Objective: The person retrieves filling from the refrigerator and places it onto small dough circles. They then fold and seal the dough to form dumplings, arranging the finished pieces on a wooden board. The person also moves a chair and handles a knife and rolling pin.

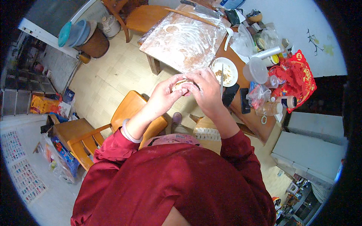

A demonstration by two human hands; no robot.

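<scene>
Both hands meet in the middle of the view around a small dumpling wrapper with filling [178,85], mostly covered by fingers. My left hand [164,96], below a pale bracelet, curls round it from the left. My right hand [204,91] bends its fingers over it from the right. Just right of them is a white bowl [230,67] with some crumbly filling, and chopsticks [222,77] lie across it. The floury board [177,45] lies beyond my hands. Lower down, rows of shaped dumplings [206,132] sit on a surface partly hidden by my right arm.
A knife [203,11], rolling pin [192,18], white spoon [228,37], phone [244,101], jars and red bag [301,79] crowd the table. Wooden chairs stand beside me [124,109] and at the back [147,19]. A bucket with basins [94,45] is back left.
</scene>
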